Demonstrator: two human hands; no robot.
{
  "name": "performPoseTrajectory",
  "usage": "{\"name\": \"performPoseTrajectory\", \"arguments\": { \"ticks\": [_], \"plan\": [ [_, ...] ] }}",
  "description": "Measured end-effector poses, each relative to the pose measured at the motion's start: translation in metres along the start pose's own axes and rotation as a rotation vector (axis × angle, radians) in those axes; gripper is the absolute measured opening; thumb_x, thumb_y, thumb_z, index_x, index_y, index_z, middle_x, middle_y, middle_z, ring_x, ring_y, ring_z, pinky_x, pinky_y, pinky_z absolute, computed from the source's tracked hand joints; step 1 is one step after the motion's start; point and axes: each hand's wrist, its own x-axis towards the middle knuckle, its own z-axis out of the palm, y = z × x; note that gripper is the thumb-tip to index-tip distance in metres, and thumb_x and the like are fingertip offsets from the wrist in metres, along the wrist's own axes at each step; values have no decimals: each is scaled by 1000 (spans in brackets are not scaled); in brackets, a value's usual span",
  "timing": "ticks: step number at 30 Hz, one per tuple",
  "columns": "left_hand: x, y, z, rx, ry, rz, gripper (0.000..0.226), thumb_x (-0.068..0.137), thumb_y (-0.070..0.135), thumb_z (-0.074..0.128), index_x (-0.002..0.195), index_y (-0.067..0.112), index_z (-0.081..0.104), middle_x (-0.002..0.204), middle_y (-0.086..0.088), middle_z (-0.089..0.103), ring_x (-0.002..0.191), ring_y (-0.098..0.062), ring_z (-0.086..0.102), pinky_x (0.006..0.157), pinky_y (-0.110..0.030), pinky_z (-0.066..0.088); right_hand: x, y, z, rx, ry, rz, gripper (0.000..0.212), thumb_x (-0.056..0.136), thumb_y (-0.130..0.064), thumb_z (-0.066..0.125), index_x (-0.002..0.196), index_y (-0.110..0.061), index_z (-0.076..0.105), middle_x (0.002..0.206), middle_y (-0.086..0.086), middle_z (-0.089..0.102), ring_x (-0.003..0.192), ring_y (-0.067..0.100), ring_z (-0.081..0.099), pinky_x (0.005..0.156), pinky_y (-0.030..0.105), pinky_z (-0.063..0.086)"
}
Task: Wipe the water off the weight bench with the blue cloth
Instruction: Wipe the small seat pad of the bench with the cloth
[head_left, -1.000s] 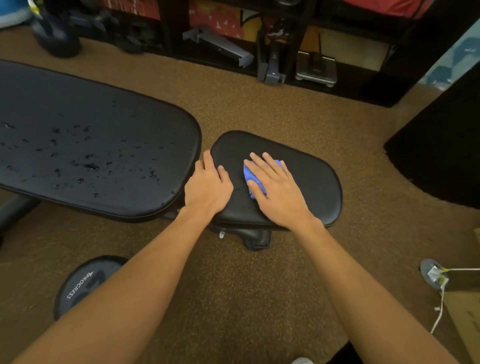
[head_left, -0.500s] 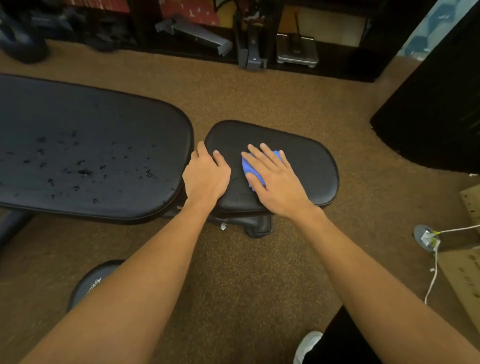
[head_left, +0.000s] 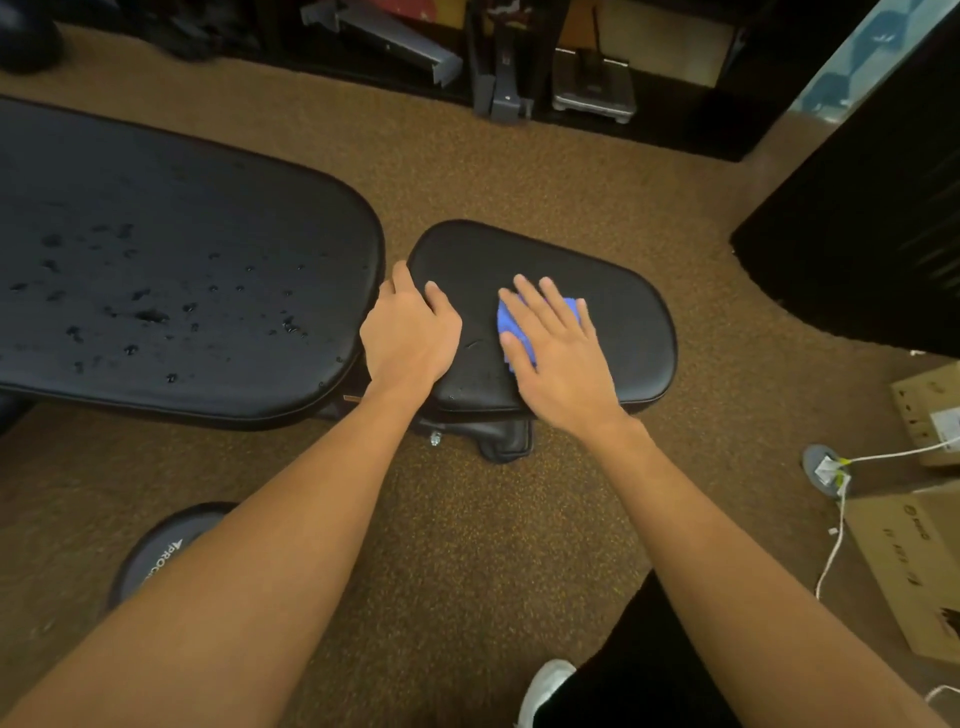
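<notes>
Fingers straight, my right hand (head_left: 558, 364) presses the small blue cloth (head_left: 511, 325) onto the middle of the black padded bench seat (head_left: 628, 332) — my left hand (head_left: 408, 338), lying loose, steadies its left edge.

Blue cloth (head_left: 508, 323) mostly hidden under right hand (head_left: 561, 364) (backrest (head_left: 182, 249) cropped left).

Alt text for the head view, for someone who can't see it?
The right hand presses the blue cloth flat on the small seat pad; the left hand rests on that pad's left end. The long pad beside it carries water droplets.
</notes>
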Motion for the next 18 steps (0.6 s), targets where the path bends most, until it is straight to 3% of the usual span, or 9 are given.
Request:
{"name": "performPoseTrajectory", "arguments": {
  "ticks": [4, 9, 11, 15, 18],
  "plan": [
    [1, -1, 1, -5, 8, 7, 58, 108, 37, 40, 159, 9, 38, 149, -18, 57, 130, -38, 58, 105, -48, 45, -23, 25, -7, 9, -3, -106, 54, 114, -44, 34, 165, -28, 36, 175, -8, 26, 164, 13, 9, 134, 43, 7],
    [2, -3, 3, -21, 31, -2, 58, 108, 38, 40, 159, 11, 40, 143, -17, 62, 130, -37, 59, 106, -49, 45, 1, 15, 1, -29, 89, 172, 57, 113, -44, 29, 165, -23, 35, 175, -2, 25, 164, 23, 12, 133, 52, 10],
    [2, -3, 3, -31, 43, -1, 57, 107, 38, 40, 158, 11, 42, 139, -17, 65, 127, -37, 61, 104, -48, 46, 3, -2, 7, -46, 93, 118, 58, 113, -44, 28, 165, -22, 36, 175, -2, 26, 164, 24, 13, 132, 53, 9],
    [1, -3, 4, -30, 55, 0, 56, 108, 36, 41, 157, 11, 43, 136, -17, 67, 125, -36, 62, 103, -45, 47, -21, 3, 5, -50, 43, -168, 54, 113, -44, 32, 164, -24, 39, 173, -5, 30, 164, 18, 15, 133, 48, 11],
    [2, -4, 3, -51, 42, -1, 58, 108, 37, 41, 160, 12, 40, 139, -16, 65, 129, -35, 61, 106, -46, 47, -19, 22, -1, -35, 58, -85, 53, 113, -44, 34, 164, -27, 39, 174, -5, 29, 164, 18, 13, 133, 47, 12]
  ]
}}
